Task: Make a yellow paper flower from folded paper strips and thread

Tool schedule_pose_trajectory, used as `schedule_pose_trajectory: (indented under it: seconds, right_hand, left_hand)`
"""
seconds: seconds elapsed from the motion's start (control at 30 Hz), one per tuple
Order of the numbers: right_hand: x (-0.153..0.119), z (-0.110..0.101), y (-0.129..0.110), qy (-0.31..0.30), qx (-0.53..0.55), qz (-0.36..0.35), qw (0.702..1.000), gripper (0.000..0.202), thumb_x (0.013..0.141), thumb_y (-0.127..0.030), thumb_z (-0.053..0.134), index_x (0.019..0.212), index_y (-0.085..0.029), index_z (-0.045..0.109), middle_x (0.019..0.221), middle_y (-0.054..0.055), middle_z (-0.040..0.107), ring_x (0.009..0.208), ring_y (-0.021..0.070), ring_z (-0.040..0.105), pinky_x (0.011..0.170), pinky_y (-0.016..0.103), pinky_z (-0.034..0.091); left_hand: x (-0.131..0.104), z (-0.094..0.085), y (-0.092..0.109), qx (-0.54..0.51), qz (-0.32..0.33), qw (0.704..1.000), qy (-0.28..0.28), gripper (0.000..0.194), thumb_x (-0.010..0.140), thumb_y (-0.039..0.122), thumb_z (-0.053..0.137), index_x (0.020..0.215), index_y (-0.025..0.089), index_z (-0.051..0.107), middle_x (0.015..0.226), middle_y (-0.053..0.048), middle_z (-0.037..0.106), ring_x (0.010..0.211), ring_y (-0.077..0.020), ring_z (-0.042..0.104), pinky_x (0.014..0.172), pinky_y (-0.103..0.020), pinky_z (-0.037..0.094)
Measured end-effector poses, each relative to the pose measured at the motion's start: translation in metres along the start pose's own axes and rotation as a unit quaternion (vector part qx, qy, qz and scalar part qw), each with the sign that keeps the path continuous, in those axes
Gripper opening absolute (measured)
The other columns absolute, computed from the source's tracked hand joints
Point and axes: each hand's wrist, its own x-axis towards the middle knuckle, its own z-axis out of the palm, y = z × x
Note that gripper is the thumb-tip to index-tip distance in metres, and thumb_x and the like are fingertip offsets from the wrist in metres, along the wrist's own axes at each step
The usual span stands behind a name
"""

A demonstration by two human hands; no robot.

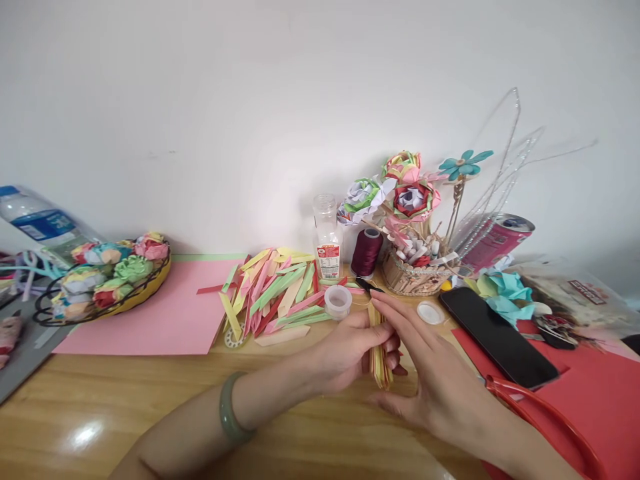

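My left hand (353,350), with a green bangle on its wrist, is closed round a bundle of folded yellow and red paper strips (379,367) held upright above the wooden table. My right hand (430,370) lies against the bundle's right side, its fingers stretched out towards the top and its thumb apart below. A thin thread runs near the top of the bundle, beside a small black tool (369,287) whose lower part is hidden. Behind my left hand stands a small clear plastic cup (338,302).
Loose coloured paper strips (275,293) lie left of the cup. Behind stand a glass bottle (328,243), a maroon thread spool (367,253) and a flower basket (417,277). A phone (500,337) and red-handled scissors (555,417) lie right; a basket of paper flowers (145,287) sits left.
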Motion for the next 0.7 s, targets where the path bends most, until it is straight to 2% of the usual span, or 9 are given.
schedule_pose_trajectory:
  seconds: [0.17,0.3,0.37,0.47,0.57,0.63,0.7]
  right_hand:
    - [0.002,0.002,0.001,0.014,0.043,-0.002,0.999,0.073,0.076,-0.016,0.054,0.139,-0.026,0.016,0.141,0.007,0.033,0.126,0.0191,0.037,0.097,0.034,0.042]
    - [0.002,0.004,0.005,-0.014,0.123,0.026,0.992,0.070,0.078,-0.014,0.052,0.138,-0.029,0.019,0.143,0.004,0.030,0.130,0.0198,0.030,0.103,0.038,0.034]
    - [0.002,0.006,0.005,-0.009,0.174,0.054,0.983,0.067,0.080,-0.016,0.051,0.138,-0.029,0.020,0.145,0.004,0.027,0.131,0.0210,0.027,0.104,0.041,0.031]
    - [0.001,0.011,0.002,0.024,0.267,0.123,0.955,0.070,0.082,-0.025,0.052,0.140,-0.029,0.011,0.146,0.007,0.025,0.131,0.0224,0.028,0.103,0.045,0.033]
    - [0.001,0.014,-0.001,0.007,0.365,0.203,0.909,0.074,0.083,-0.040,0.051,0.141,-0.026,0.006,0.143,0.011,0.030,0.128,0.0227,0.034,0.100,0.046,0.036]
    - [0.001,0.015,-0.001,-0.009,0.387,0.251,0.887,0.070,0.083,-0.050,0.047,0.140,-0.023,0.017,0.144,0.011,0.030,0.129,0.0237,0.032,0.104,0.047,0.030]
    - [0.002,0.015,-0.001,0.001,0.394,0.289,0.872,0.064,0.082,-0.055,0.045,0.136,-0.022,0.032,0.144,0.009,0.031,0.132,0.0242,0.027,0.107,0.047,0.021]
  left_hand:
    - [-0.001,0.000,-0.001,0.010,0.002,1.000,0.006,0.027,0.070,0.031,0.066,0.069,0.014,0.046,0.058,0.005,0.048,0.049,-0.0061,0.048,0.054,-0.023,0.037]
    - [0.002,-0.003,-0.004,-0.020,0.010,1.000,0.009,0.028,0.073,0.033,0.065,0.067,0.015,0.045,0.057,0.005,0.045,0.049,-0.0063,0.048,0.055,-0.022,0.037]
    - [0.003,-0.004,-0.004,-0.030,0.026,0.999,0.008,0.029,0.073,0.035,0.064,0.067,0.015,0.045,0.057,0.005,0.044,0.052,-0.0075,0.049,0.055,-0.022,0.038]
    - [0.003,-0.004,-0.001,-0.034,0.069,0.997,0.003,0.031,0.077,0.038,0.060,0.064,0.015,0.045,0.060,0.003,0.046,0.063,-0.0111,0.053,0.059,-0.023,0.041]
    - [0.001,-0.001,0.001,-0.006,0.130,0.991,0.035,0.033,0.081,0.039,0.054,0.060,0.015,0.046,0.068,-0.002,0.051,0.079,-0.0148,0.054,0.069,-0.025,0.042]
    - [0.000,0.001,0.001,0.024,0.186,0.980,0.074,0.033,0.082,0.039,0.052,0.060,0.014,0.049,0.075,-0.004,0.054,0.090,-0.0169,0.053,0.077,-0.026,0.041]
    - [0.001,0.001,-0.001,0.055,0.230,0.966,0.104,0.031,0.084,0.040,0.050,0.066,0.014,0.054,0.081,-0.005,0.056,0.100,-0.0186,0.050,0.085,-0.028,0.038]
